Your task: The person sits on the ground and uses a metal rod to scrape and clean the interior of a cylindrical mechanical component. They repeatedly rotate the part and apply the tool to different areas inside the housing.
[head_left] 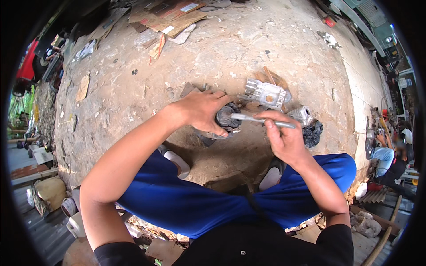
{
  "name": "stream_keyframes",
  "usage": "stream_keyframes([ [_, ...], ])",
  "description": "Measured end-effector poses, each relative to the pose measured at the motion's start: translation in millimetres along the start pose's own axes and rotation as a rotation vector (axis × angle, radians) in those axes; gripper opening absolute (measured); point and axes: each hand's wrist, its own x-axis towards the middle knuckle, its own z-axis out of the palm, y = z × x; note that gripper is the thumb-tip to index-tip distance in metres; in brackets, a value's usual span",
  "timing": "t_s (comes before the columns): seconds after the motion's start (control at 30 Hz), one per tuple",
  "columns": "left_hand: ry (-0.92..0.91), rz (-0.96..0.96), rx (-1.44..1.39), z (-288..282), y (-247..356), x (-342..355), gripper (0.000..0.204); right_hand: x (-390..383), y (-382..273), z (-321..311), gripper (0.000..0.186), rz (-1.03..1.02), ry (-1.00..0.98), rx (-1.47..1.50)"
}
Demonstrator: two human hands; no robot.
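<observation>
My left hand is wrapped around the near and far sides of a blackened, greasy round metal part on the ground, with its thumb on the near side. Between the fingers and thumb of my right hand is a slim grey brush, its tip against the part's dark round face. The bristles are hard to make out. A flat dark piece shows beneath my left hand; most of it is hidden.
Just beyond the brush lies a pale cast-metal housing. A silvery cylindrical part and a black crumpled rag are to its right. Flattened cardboard lies far off. Another person sits at the far right.
</observation>
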Motion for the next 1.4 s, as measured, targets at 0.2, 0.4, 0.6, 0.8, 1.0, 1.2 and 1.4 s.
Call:
stream_keyframes([
  [0.2,-0.038,-0.008,-0.013,-4,0,4,0.105,2,11,4,0.016,-0.298,0.036,-0.07],
  [0.4,-0.064,0.01,-0.047,-7,-4,5,0.104,8,-8,2,0.012,-0.164,0.008,-0.136],
  [0.6,-0.086,0.009,-0.063,-11,-5,5,0.106,19,-9,9,0.016,-0.278,0.001,-0.14],
  [0.8,-0.109,0.003,-0.064,-18,-5,-8,0.111,23,-7,11,0.019,-0.263,-0.079,-0.197],
  [1.0,-0.073,0.008,-0.061,-16,-10,-14,0.112,20,-16,14,0.018,-0.295,-0.126,-0.171],
  [1.2,-0.061,0.001,0.0,-15,-8,-9,0.11,20,-27,16,0.015,-0.186,-0.188,-0.099],
  [1.4,-0.054,-0.032,-0.018,-12,-10,-5,0.112,31,-24,18,0.013,-0.218,-0.093,-0.15],
])
